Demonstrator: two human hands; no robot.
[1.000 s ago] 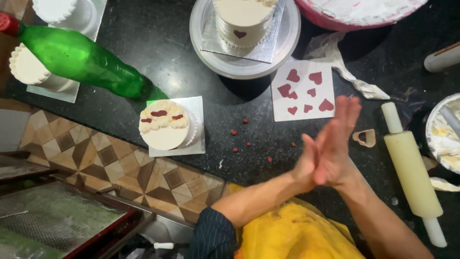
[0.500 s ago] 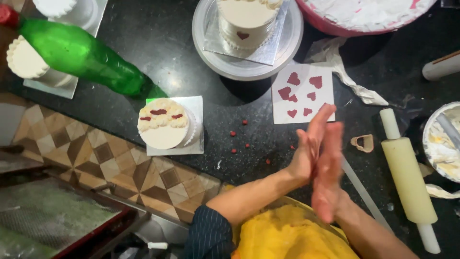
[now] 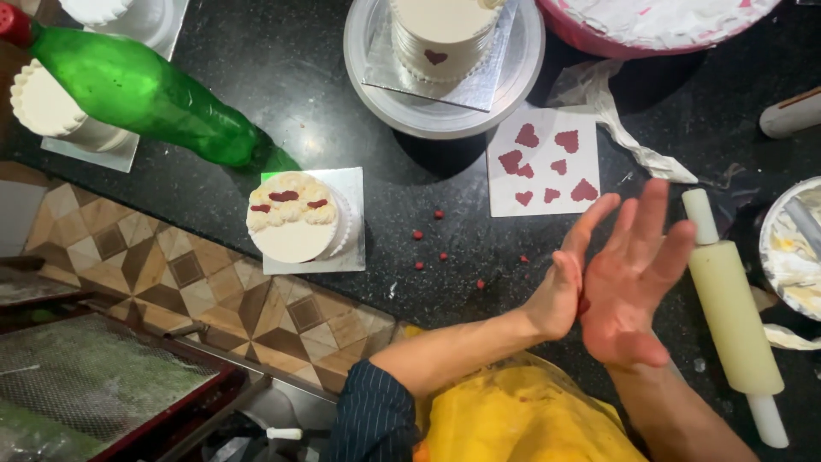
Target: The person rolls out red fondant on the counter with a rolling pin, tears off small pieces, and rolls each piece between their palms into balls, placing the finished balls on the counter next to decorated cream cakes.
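Note:
My left hand [image 3: 564, 278] and my right hand [image 3: 637, 274] meet at the heels of the palms above the black counter [image 3: 256, 60], fingers straight and fanned apart. The right palm faces up and is stained reddish. A dark red spot shows where the palms touch; I cannot tell if it is a piece of something. A cream rolling pin [image 3: 731, 304] lies just right of my right hand. A white card with several red hearts [image 3: 543, 162] lies beyond the fingertips. Small red bits [image 3: 428, 235] are scattered left of my hands.
A small white cake with red hearts [image 3: 295, 218] sits on a silver square board [image 3: 352, 257]. A green bottle [image 3: 145, 94] lies at the left. A taller cake [image 3: 440, 34] stands on a turntable [image 3: 517, 90]. A cream bowl [image 3: 791, 248] is at right, crumpled paper [image 3: 616, 120] behind.
My palms were pressed flat together and sliding against each other; now the fingers have swung apart, with the right palm turned up and only the heels touching.

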